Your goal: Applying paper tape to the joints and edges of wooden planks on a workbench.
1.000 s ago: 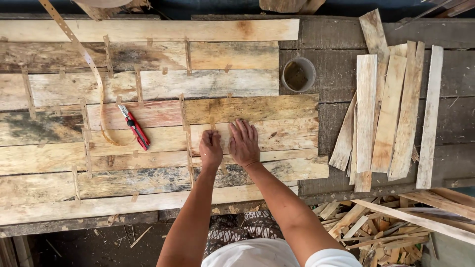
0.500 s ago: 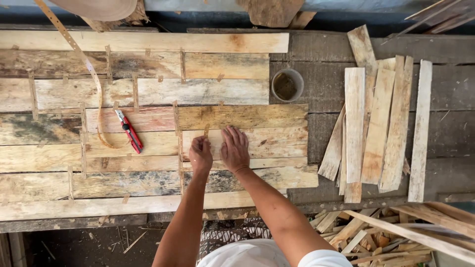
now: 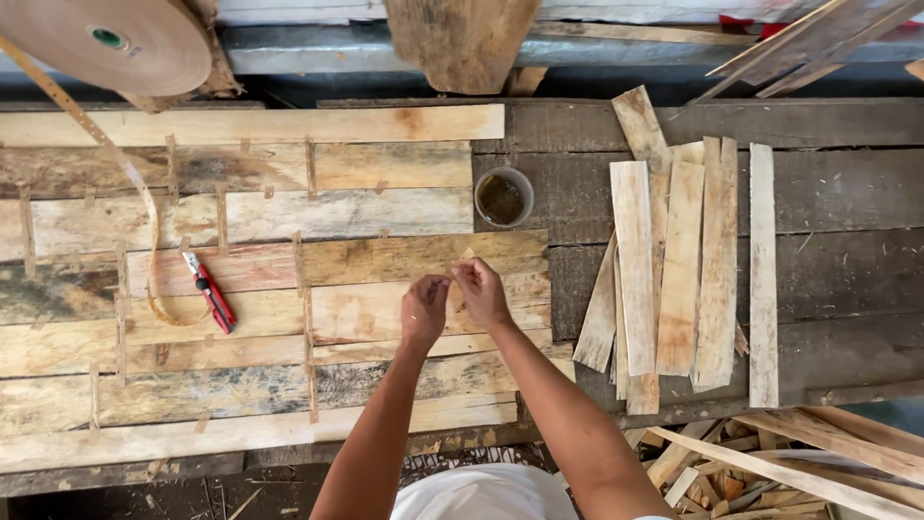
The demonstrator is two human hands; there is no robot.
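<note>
My left hand point(image 3: 423, 313) and my right hand point(image 3: 483, 294) meet over the middle of a panel of thin wood sheets point(image 3: 385, 255) joined by short pieces of brown paper tape. Both hands pinch a small piece of brown tape point(image 3: 463, 260) between their fingertips, just above the sheet. A red utility knife point(image 3: 210, 303) lies on the panel to the left of my hands. A long tape strip point(image 3: 144, 207) runs from a big brown tape roll point(image 3: 106, 43) at the top left down to the knife.
A small round cup of dark liquid point(image 3: 504, 197) stands on the dark workbench point(image 3: 828, 193) just beyond my hands. A stack of loose narrow wood strips point(image 3: 674, 260) lies to the right. Scrap strips point(image 3: 789, 462) pile up at the lower right.
My hands pressed flat on the sheet before; now they are raised slightly, fingertips together on a small tape piece. The view has tilted, bringing the tape roll into sight.
</note>
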